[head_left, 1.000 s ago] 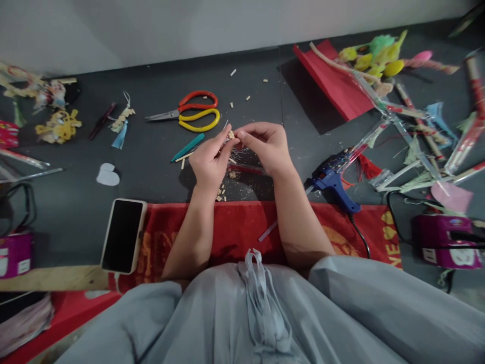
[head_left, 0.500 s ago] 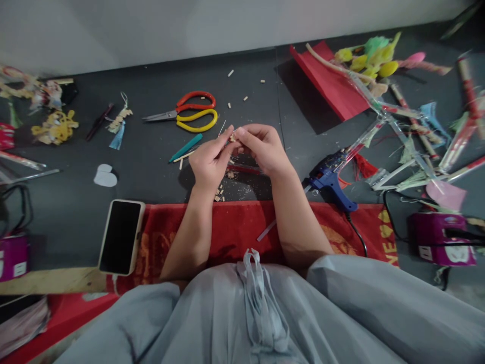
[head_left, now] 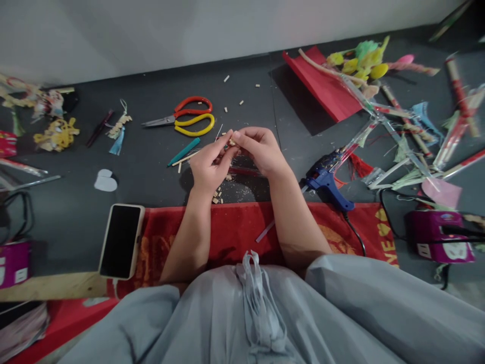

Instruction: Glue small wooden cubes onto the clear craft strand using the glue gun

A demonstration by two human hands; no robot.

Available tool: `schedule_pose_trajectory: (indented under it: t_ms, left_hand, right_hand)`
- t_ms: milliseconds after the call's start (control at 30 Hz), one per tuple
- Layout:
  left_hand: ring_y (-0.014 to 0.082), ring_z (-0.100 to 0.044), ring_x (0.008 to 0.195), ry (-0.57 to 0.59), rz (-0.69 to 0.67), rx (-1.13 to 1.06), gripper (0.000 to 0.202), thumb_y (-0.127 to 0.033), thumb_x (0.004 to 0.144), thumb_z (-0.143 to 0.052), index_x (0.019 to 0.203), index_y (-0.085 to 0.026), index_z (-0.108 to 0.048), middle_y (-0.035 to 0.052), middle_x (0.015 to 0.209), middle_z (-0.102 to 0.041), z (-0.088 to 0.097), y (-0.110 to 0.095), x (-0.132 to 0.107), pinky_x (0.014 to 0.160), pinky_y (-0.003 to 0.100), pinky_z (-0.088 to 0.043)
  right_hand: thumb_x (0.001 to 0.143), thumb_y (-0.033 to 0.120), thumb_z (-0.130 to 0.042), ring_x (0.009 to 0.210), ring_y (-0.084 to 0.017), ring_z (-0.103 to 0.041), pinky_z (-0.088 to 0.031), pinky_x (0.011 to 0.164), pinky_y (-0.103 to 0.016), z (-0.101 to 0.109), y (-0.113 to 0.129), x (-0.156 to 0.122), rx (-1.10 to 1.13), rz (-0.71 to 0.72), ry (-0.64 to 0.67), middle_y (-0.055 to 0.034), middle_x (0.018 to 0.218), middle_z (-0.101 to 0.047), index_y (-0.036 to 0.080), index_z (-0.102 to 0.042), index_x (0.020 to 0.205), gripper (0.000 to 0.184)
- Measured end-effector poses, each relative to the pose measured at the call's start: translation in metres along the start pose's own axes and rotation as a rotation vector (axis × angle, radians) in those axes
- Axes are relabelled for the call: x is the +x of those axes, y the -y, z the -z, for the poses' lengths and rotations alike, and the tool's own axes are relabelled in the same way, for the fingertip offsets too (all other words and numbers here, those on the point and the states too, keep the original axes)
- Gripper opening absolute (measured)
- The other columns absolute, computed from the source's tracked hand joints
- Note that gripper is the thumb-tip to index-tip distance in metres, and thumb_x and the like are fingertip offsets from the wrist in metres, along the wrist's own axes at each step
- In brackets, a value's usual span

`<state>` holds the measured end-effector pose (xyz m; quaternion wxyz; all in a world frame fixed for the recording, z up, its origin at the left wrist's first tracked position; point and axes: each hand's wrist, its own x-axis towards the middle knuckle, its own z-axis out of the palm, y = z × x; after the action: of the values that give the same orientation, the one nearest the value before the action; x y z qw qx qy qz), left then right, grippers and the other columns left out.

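My left hand (head_left: 212, 164) and my right hand (head_left: 261, 150) meet over the dark tabletop, their fingertips pinched together. Between them is a small pale wooden piece (head_left: 232, 142), mostly covered by the fingers. Beneath and around the hands lie short pale wooden bits (head_left: 217, 196) and fine crumbs. To the left of my left hand are a teal pen-like stick (head_left: 184, 152) and thin pale sticks (head_left: 185, 159). Farther up lies a pair of scissors (head_left: 178, 119) with one red and one yellow handle loop.
A blue glue gun (head_left: 328, 179) lies right of my right forearm, beside tasselled stick crafts (head_left: 379, 114) and red paper (head_left: 326, 86). A phone (head_left: 122, 241) rests at the left on a red towel (head_left: 235, 230). Purple boxes (head_left: 435, 235) stand near the edges.
The view has shifted slightly. Both hands stay together at the same spot, with the fingers turned a little and slightly more of the pale wooden piece showing.
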<state>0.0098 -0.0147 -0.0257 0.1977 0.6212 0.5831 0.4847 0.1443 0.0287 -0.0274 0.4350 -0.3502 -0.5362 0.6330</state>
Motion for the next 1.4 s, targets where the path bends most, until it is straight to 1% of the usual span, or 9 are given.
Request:
schedule_pose_trajectory:
  t_ms: [167,333,467,567,667,800,967,1200,1400]
  left_hand:
    - [0.0138,-0.063,0.069,0.017,0.015,-0.024,0.03,-0.043,0.081,-0.061,0.097,-0.021,-0.073,0.0041,0.074,-0.07,0.0,0.001,0.0,0.069,0.025,-0.05]
    - [0.0131,-0.064,0.068,-0.02,0.014,-0.028,0.03,-0.041,0.079,-0.064,0.1,-0.021,-0.073,0.0046,0.081,-0.072,0.0,0.001,0.0,0.07,0.025,-0.05]
    - [0.0112,-0.06,0.061,-0.087,0.012,-0.087,0.029,-0.04,0.08,-0.064,0.101,-0.023,-0.073,0.0024,0.074,-0.07,-0.001,0.004,0.002,0.064,0.024,-0.048]
    - [0.0095,-0.056,0.054,-0.13,0.066,-0.179,0.027,-0.039,0.077,-0.067,0.097,-0.023,-0.074,0.0001,0.067,-0.068,0.0,0.006,0.005,0.059,0.024,-0.046]
    - [0.0071,-0.05,0.047,-0.127,0.175,-0.322,0.021,-0.035,0.073,-0.071,0.091,-0.024,-0.075,-0.0023,0.06,-0.064,0.004,0.005,0.011,0.052,0.022,-0.042]
    - [0.0062,-0.048,0.046,-0.138,0.31,-0.464,0.015,-0.033,0.072,-0.071,0.084,-0.024,-0.076,-0.0047,0.052,-0.056,0.009,0.005,0.017,0.045,0.02,-0.035]
    - [0.0042,-0.046,0.044,-0.161,0.348,-0.572,0.012,-0.03,0.071,-0.072,0.082,-0.026,-0.075,-0.0046,0.058,-0.063,0.01,0.012,0.021,0.042,0.019,-0.032]
    - [0.0028,-0.043,0.041,-0.21,0.415,-0.627,0.008,-0.025,0.073,-0.07,0.08,-0.024,-0.073,-0.0053,0.055,-0.06,0.013,0.01,0.025,0.04,0.019,-0.03]
    - [0.0021,-0.041,0.039,-0.264,0.462,-0.669,0.01,-0.027,0.07,-0.073,0.075,-0.02,-0.068,-0.0063,0.053,-0.057,0.011,0.013,0.03,0.038,0.018,-0.03]
  right_hand:
    - [0.074,0.061,-0.063,0.061,-0.007,-0.051,-0.046,0.059,-0.021,0.0,0.002,0.0,-0.035,-0.006,0.001,0.0013,0.063,-0.056,0.017,-0.06,0.067,0.044]
    - [0.08,0.073,-0.042,0.047,-0.006,-0.04,-0.039,0.046,-0.021,-0.003,0.001,0.004,-0.077,-0.016,-0.058,0.0034,0.052,-0.044,0.019,-0.055,0.064,0.057]
    - [0.079,0.077,-0.035,0.037,-0.005,-0.022,-0.022,0.035,-0.022,-0.003,0.0,0.007,-0.101,-0.048,-0.212,0.0081,0.045,-0.023,0.023,-0.038,0.056,0.059]
    - [0.077,0.077,-0.04,0.036,-0.005,-0.018,-0.017,0.035,-0.023,-0.003,0.002,0.008,-0.103,-0.096,-0.369,0.009,0.045,-0.02,0.024,-0.03,0.054,0.059]
    - [0.079,0.073,-0.042,0.038,-0.005,-0.018,-0.016,0.038,-0.024,-0.001,0.008,0.006,-0.199,-0.076,-0.431,0.0087,0.046,-0.022,0.023,-0.028,0.055,0.057]
    - [0.086,0.06,-0.045,0.044,-0.006,-0.022,-0.018,0.045,-0.025,0.002,0.024,0.0,-0.447,0.001,-0.393,0.0072,0.048,-0.023,0.022,-0.032,0.054,0.052]
    - [0.087,0.035,-0.048,0.045,-0.006,-0.026,-0.02,0.049,-0.026,-0.002,0.055,-0.013,-0.815,-0.109,-0.218,0.0063,0.045,-0.028,0.018,-0.044,0.05,0.04]
    - [0.084,0.029,-0.051,0.049,-0.009,-0.038,-0.026,0.055,-0.028,-0.001,0.089,-0.032,-1.184,-0.263,-0.024,0.0019,0.049,-0.047,0.017,-0.056,0.053,0.033]
    - [0.079,0.031,-0.054,0.052,-0.011,-0.041,-0.027,0.054,-0.028,0.022,0.097,-0.057,-1.414,-0.399,-0.047,-0.0004,0.053,-0.053,0.019,-0.067,0.063,0.024]
